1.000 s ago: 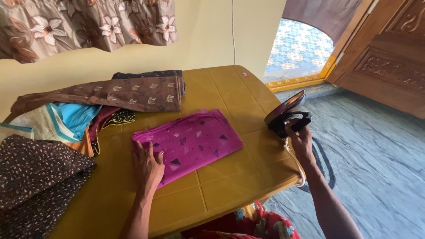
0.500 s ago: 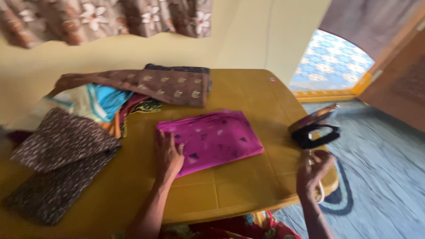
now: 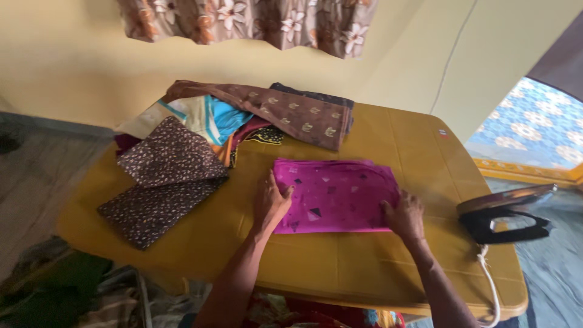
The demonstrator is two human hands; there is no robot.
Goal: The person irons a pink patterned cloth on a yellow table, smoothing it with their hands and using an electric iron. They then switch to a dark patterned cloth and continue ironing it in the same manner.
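Yellow plastic bench point(image 3: 364, 267) against a yellow wall, floral curtain point(image 3: 255, 18) above. Left hand point(image 3: 271, 203) and right hand point(image 3: 405, 217) rest flat, fingers released, on the folded magenta patterned cloth point(image 3: 337, 194). Black iron point(image 3: 507, 215) upended right of the fingers; brown speckled cloth point(image 3: 164, 182) to the left.

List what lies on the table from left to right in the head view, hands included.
Dark brown speckled cloth → left hand → folded magenta cloth → right hand → black iron, resting on its heel at the table's right edge.
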